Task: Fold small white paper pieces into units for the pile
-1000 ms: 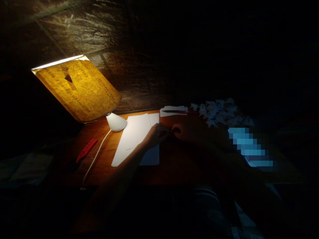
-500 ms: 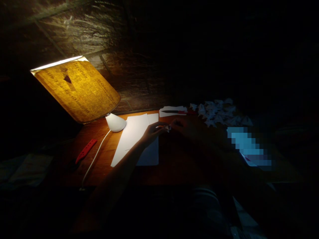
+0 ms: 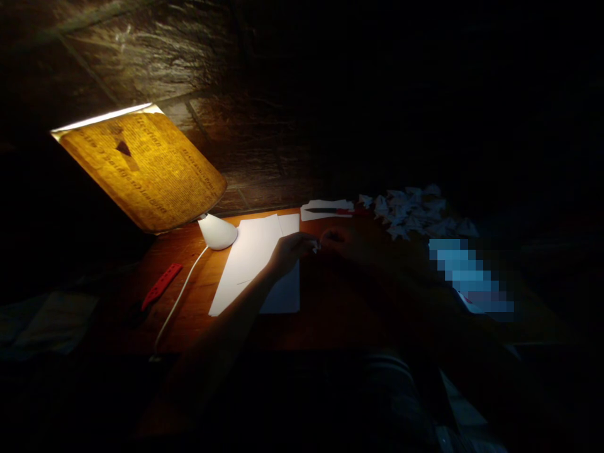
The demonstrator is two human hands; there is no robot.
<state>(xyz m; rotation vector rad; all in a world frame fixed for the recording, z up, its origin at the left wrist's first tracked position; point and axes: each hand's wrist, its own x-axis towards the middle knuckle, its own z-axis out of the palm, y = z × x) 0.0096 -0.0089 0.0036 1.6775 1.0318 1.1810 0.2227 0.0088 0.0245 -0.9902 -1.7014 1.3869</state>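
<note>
A small piece of folded white paper [image 3: 316, 247] is pinched in the fingertips of my left hand [image 3: 285, 250], over the right edge of the white paper sheets [image 3: 257, 251]. My right hand [image 3: 338, 239] is in deep shadow just right of it. Its fingers are curled, with thumb and forefinger closed at the right side of the same folded piece. Darkness hides most of the right fingers. Behind my hands, a knife with a dark blade and red handle [image 3: 344, 212] lies on a small stack of cut paper [image 3: 314, 215].
A lit lamp with a printed shade [image 3: 146, 170] leans at the left, its white cord [image 3: 182, 299] crossing the wooden table [image 3: 189, 321]. A red-handled tool [image 3: 163, 283] lies beside the cord. Several folded paper pieces [image 3: 408, 211] are heaped at the back right, near a blurred-out bright screen [image 3: 467, 270].
The folded paper has turned and shifted slightly between my fingertips. My left fingers have curled in more, and my right fingertips have come closer to the piece.
</note>
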